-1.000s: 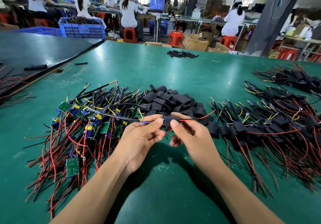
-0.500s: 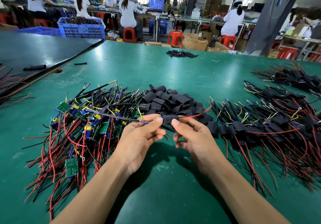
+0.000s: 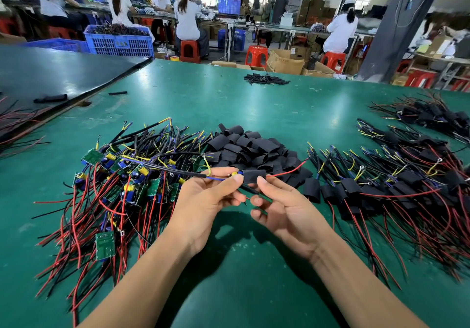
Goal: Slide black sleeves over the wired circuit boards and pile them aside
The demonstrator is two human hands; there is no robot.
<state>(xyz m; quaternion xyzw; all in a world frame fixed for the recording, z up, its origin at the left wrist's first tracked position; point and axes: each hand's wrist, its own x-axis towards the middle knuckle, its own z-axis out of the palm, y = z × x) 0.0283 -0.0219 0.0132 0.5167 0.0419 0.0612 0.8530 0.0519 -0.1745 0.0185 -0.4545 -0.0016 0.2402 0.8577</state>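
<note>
While your left hand (image 3: 203, 200) pinches the wires (image 3: 178, 172), your right hand (image 3: 287, 213) pinches the black sleeve (image 3: 254, 175).
Far left, the blue crate (image 3: 119, 45) holds wiring (image 3: 119, 29).

Far past the left hand (image 3: 203, 200) sits a blue crate (image 3: 119, 44). Past the right hand (image 3: 287, 213), beyond the green tabletop (image 3: 229, 103), stand a red stool (image 3: 256, 54) and brown boxes (image 3: 284, 61).

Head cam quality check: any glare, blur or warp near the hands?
Head view: left hand, right hand and the black sleeve between them are sharp; pale glare patches on the green table; dark arm shadow under the hands; fisheye bending and slight smear toward the edges, like the sleeved pile at right.
</note>
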